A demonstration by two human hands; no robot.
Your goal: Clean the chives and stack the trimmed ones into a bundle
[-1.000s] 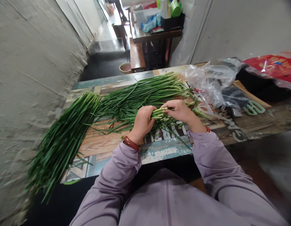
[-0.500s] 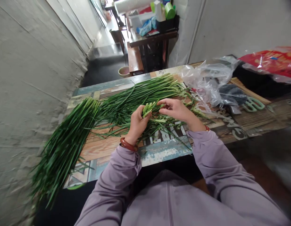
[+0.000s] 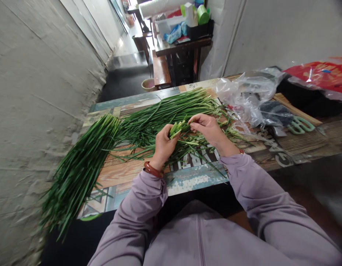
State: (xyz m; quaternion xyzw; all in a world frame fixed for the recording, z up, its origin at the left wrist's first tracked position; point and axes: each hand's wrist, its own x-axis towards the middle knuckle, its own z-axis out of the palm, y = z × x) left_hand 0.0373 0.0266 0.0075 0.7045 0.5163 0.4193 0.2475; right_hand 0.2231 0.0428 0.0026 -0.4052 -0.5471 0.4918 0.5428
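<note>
My left hand (image 3: 164, 145) is closed round a small bunch of garlic chives (image 3: 176, 128), their pale cut ends pointing up past the thumb. Just right of it, my right hand (image 3: 206, 129) pinches a thin green chive leaf between thumb and forefinger; the leaf is small and partly hidden. Behind both hands lies a large pile of chives (image 3: 165, 111), stems to the right. A neat bundle of chives (image 3: 85, 162) hangs over the table's left end. Loose leaves and trimmings (image 3: 198, 142) are scattered beneath my hands.
On the right of the patterned table (image 3: 198, 181) lie clear plastic bags (image 3: 248, 92), a dark grey cloth-like item (image 3: 276, 112), light green scissor handles (image 3: 301, 125) and a red plastic package (image 3: 320, 75). A rough wall (image 3: 43, 92) runs along the left. Beyond stands a wooden bench (image 3: 161, 70).
The fingers of my right hand, apart before, have come together in a pinch beside the bunch. My left hand keeps its hold. The whole view has shifted slightly.
</note>
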